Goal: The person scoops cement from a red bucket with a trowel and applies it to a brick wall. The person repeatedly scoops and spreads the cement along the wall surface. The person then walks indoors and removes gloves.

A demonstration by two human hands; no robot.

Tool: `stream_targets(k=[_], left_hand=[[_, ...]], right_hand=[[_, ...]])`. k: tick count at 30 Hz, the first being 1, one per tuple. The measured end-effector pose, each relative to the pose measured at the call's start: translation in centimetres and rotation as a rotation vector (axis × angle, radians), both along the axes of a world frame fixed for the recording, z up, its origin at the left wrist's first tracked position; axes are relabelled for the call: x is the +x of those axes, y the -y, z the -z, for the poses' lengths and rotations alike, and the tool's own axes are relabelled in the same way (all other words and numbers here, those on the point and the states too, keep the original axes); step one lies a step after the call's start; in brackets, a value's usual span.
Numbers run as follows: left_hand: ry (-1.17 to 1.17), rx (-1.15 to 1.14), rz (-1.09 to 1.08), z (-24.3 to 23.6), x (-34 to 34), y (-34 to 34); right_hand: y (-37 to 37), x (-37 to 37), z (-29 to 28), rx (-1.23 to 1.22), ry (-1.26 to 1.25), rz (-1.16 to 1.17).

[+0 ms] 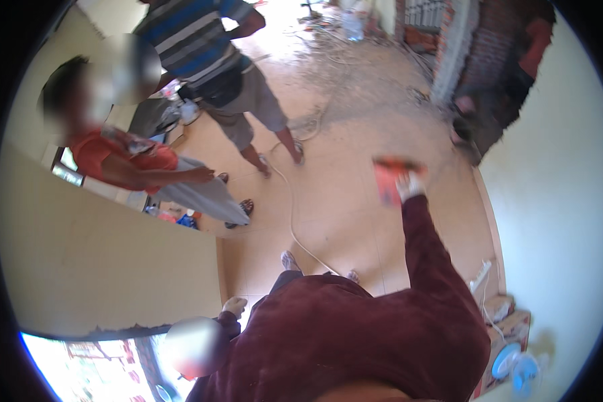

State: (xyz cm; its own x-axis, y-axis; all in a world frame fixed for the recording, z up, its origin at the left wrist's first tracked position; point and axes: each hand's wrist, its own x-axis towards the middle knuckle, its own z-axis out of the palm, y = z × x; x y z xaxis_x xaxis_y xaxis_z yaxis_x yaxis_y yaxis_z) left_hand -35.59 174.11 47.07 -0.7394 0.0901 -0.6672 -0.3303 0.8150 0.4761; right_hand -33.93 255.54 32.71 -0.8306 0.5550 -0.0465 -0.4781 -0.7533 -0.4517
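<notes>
My right arm in a maroon sleeve reaches forward over the tiled floor. The white-gloved right hand (pixel 411 185) is closed on a red-orange object (pixel 387 179) with a dark upper edge, smeared by motion so its kind does not show. Low at my left side hangs my left hand (pixel 234 306), in a pale glove with its fingers curled in. Nothing shows in it, and it is near the end of a cream wall.
A pale cable (pixel 291 208) crosses the tiles by my feet. Two people stand ahead left, one in a striped shirt (pixel 197 47), one in orange (pixel 124 161). Debris (pixel 355 67) lies near a broken brick opening (pixel 489 60). Boxes (pixel 516 328) and a blue fan (pixel 516 365) stand right.
</notes>
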Motion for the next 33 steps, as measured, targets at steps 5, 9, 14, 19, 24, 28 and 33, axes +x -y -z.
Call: stream_targets(k=[5,9,14,19,24,28,33], left_hand=[[0.007,-0.210,-0.034,2.0,10.1,8.2],[0.206,-0.221,-0.109,3.0,8.9,6.8],[0.025,-0.089,0.072,2.1,0.7,0.8],[0.023,-0.059,-0.020,-0.8,2.7,1.6],[0.008,0.042,0.156,2.2,-2.6,0.2],[0.031,0.066,0.297,5.4,-4.8,1.5],[0.196,-0.063,0.635,9.0,-8.2,-1.0]], right_hand=[[8.6,-15.4,-22.2,0.186,0.151,0.048],[12.1,-12.6,-23.8,0.331,0.256,-0.183],[14.1,-0.7,1.9,0.708,0.765,-0.352],[32.1,19.6,9.6,1.527,1.212,-1.298],[32.3,27.7,7.1,1.066,1.515,-1.274],[33.5,25.1,5.4,0.839,1.590,-1.131],[33.5,13.7,1.0,0.711,1.486,-0.853]])
